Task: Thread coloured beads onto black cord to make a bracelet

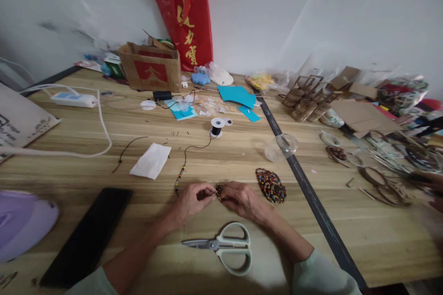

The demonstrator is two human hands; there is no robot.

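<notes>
Pinching a thin black cord [194,148] in the head view, the left hand [190,200] is closed on the thread end, while the right hand [242,199] grips a small clump of multicoloured beads [219,190] between both hands. Beside it lies a loose bead pile [271,185]. A slack pinch could likely let strung beads [179,179] slide off and scatter toward the white-handled scissors [224,245].

Both hands [194,200] [242,200] together, fingertips pinched

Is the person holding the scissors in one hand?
No, the scissors lie untouched on the table, while the left hand and right hand handle beads.
</notes>
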